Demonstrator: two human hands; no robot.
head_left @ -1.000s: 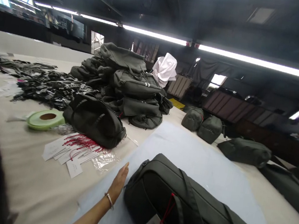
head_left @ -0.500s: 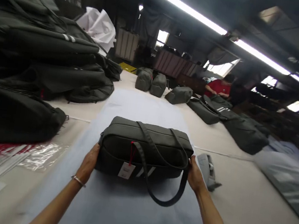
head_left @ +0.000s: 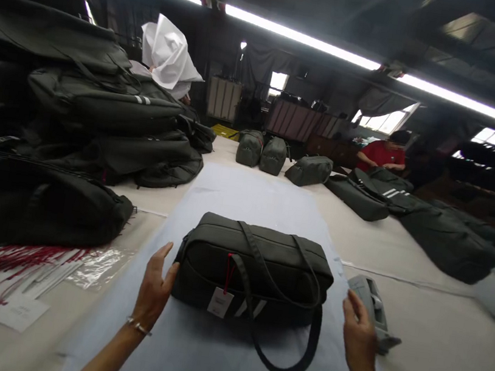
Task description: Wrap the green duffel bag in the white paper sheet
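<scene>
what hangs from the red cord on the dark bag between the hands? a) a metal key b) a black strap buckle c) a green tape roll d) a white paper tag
d: a white paper tag hangs on the red cord at the front of the dark olive fabric duffel bag.

Left hand (head_left: 155, 286) and right hand (head_left: 358, 333): both bare, forearms unsleeved. Thin metal bangle (head_left: 138, 325) circles the left wrist.
</scene>
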